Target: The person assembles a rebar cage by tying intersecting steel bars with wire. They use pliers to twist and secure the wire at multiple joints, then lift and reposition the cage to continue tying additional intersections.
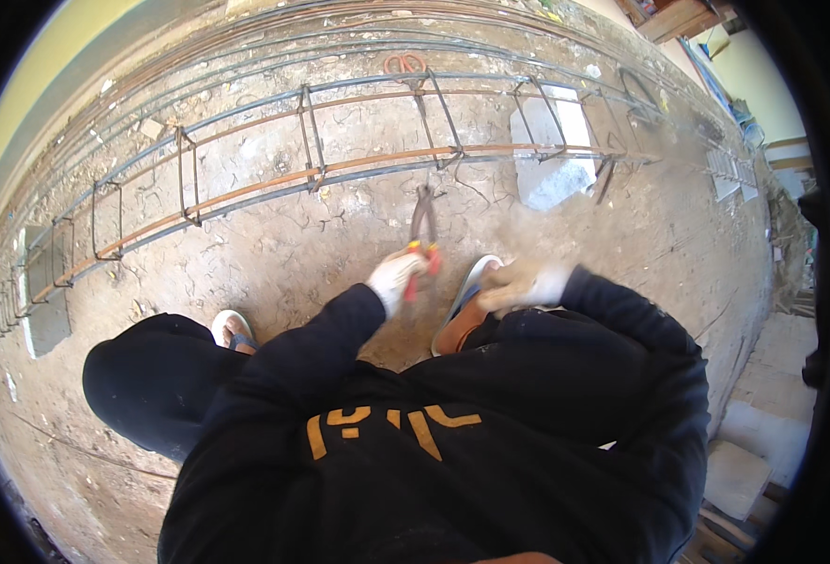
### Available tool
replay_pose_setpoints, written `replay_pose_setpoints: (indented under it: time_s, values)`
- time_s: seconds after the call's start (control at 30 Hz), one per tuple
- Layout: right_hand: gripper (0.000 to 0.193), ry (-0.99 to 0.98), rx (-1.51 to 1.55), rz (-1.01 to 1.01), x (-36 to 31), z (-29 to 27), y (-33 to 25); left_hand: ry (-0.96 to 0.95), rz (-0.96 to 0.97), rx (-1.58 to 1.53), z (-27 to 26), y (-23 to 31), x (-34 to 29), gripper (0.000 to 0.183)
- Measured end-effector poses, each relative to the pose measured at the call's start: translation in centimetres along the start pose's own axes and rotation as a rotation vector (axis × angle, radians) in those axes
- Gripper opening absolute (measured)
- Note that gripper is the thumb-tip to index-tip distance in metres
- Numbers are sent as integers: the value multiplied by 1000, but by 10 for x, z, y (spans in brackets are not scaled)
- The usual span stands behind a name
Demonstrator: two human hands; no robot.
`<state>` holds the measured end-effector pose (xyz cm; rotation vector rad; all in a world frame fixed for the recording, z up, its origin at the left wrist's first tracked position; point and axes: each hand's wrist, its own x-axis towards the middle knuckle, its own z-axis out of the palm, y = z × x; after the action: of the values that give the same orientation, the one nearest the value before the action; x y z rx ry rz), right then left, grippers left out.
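My left hand (395, 278), in a pale work glove, is closed round the red and yellow handles of a pair of pincers (423, 220). Their dark jaws point away from me, just short of a long rebar cage (366, 168). Over my right knee, beside my sandalled foot, is my gloved right hand (527, 285). It is smeared by motion, so its fingers and anything in them cannot be made out. The cage lies across the ground in front of me, its long bars joined by dark rectangular stirrups (315, 141).
Pale slabs (554, 179) lie under the cage towards both ends. A tool with orange loop handles (405, 65) rests at its far side. Bits of wire are scattered on the dirt ground (340, 246). Loose long bars (340, 42) run behind. Boards (737, 479) lie at right.
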<state>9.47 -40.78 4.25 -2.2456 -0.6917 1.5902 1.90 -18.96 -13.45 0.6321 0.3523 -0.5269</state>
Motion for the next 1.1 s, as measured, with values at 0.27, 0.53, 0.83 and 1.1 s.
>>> replay_pose_setpoints:
  time_s: [0.27,0.53,0.83,1.1]
  values:
    - [35,359,471,10,-21,6,26,-201,-166,-168,102,-1,31,45]
    - [31,675,21,188,-96,-15,-1,-506,-131,-133,131,-22,37,56]
    - [28,707,-437,217,-109,-73,-45,-598,-67,-321,157,-8,56,51]
    - [26,629,-653,136,-107,-102,-67,-582,-34,-401,170,6,48,44]
